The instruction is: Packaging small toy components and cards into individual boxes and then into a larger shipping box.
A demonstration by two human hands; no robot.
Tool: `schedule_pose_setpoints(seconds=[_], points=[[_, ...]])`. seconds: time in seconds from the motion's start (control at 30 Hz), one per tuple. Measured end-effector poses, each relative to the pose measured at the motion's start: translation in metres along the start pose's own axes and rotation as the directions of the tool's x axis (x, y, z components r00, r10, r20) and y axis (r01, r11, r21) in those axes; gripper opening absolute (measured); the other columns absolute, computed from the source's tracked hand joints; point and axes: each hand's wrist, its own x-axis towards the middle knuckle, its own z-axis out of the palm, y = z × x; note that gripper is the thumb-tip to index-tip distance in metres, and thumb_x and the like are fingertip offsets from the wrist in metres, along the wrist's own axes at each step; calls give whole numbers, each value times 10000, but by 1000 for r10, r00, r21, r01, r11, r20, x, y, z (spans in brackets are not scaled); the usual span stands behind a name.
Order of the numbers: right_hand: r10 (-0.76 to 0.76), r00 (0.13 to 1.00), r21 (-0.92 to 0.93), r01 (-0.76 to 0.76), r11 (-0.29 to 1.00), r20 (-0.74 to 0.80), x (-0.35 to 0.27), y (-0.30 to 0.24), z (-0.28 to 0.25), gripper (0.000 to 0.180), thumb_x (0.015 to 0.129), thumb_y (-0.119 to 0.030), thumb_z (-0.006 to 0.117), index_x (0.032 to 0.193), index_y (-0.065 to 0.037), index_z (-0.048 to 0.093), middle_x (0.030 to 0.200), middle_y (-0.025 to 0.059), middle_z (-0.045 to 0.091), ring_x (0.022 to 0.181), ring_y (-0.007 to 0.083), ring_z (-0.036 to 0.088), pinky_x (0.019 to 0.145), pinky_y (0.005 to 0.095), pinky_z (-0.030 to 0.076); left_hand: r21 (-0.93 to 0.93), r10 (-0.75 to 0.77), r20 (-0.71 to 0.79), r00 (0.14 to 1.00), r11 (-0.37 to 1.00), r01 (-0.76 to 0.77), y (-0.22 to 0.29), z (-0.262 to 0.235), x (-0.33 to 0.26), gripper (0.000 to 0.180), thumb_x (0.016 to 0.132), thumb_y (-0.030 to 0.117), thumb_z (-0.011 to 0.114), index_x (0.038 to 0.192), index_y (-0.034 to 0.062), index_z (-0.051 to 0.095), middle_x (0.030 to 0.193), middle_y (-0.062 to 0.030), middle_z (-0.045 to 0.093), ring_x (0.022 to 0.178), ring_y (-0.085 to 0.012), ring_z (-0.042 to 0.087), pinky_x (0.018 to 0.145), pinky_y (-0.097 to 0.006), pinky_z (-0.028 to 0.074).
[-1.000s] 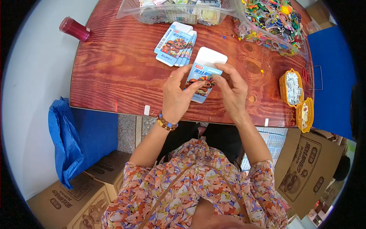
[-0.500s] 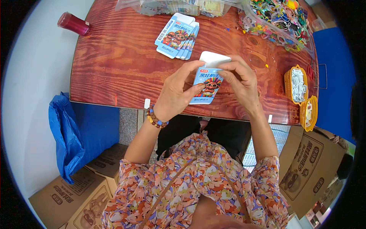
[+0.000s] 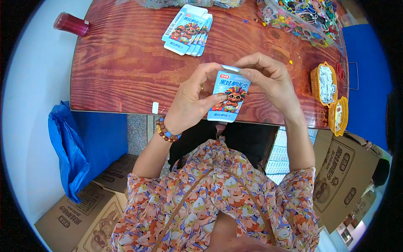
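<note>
A small light-blue cardboard box (image 3: 231, 98) with a colourful cartoon figure on its front is held above the table's near edge. My left hand (image 3: 194, 98) grips it from the left, thumb across the front and fingers behind. My right hand (image 3: 268, 82) pinches the top right corner, where the white top flap is folded down and only a thin strip of it shows. Beyond my hands, several matching flat box blanks (image 3: 187, 31) lie in a fanned stack on the table.
On the reddish wooden table (image 3: 138, 71) stand a dark red jar (image 3: 72, 24), a clear tub of coloured bands (image 3: 308, 21), a yellow basket of white packets (image 3: 326, 84) and a smaller yellow basket (image 3: 338, 116). Brown cartons (image 3: 79, 212) flank me below. A blue cloth (image 3: 69, 147) hangs at left.
The box's white top flap stood up and is now folded over the opening. My right thumb has moved onto the top edge. The whole view has shifted slightly.
</note>
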Motion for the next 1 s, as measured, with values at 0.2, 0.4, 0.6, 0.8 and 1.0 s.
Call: schedule_pose_setpoints(seconds=[0.2, 0.4, 0.6, 0.8, 1.0], points=[[84, 996, -133, -80, 988, 26, 2, -5, -5, 190, 923, -26, 637, 1094, 10, 713, 1016, 51, 720, 937, 100, 667, 810, 252, 547, -28, -46, 37, 998, 999, 47, -1, -1, 2, 566, 856, -7, 693, 1334, 65, 399, 1101, -119, 639, 944, -161, 679, 757, -287, 566], [70, 996, -277, -53, 960, 55, 1, -10, 0, 216, 915, -6, 628, 1113, 0, 714, 1048, 71, 724, 973, 118, 668, 850, 256, 533, -23, -62, -7, 998, 998, 62, -7, 0, 1, 617, 849, 0, 703, 1363, 74, 370, 1074, -124, 636, 928, -166, 686, 752, -289, 567], [-199, 973, -457, 229, 860, 113, -10, 3, 7, 281, 901, 5, 642, 1179, -6, 680, 1146, 113, 693, 1054, 149, 650, 886, 274, 526, -61, -88, 11, 996, 994, 89, -11, 3, -1, 595, 856, -28, 682, 1383, 72, 425, 1072, -99, 627, 912, -138, 672, 765, -279, 564], [-176, 980, -397, 125, 909, -93, -21, 20, 13, 326, 851, 35, 685, 1173, -12, 679, 1178, 115, 673, 1076, 177, 645, 882, 294, 535, -120, -92, -17, 996, 989, 89, -20, 6, -3, 603, 864, -39, 667, 1409, 77, 436, 1148, -86, 626, 942, -117, 662, 777, -268, 564], [-246, 968, -384, 241, 891, 37, -14, 27, 4, 262, 829, 46, 695, 1087, 0, 710, 1171, 123, 669, 1044, 193, 657, 858, 292, 538, -100, -38, 9, 999, 994, 39, -23, 2, 3, 491, 850, -27, 682, 1309, 41, 522, 1192, -72, 634, 1059, -148, 636, 853, -296, 548]])
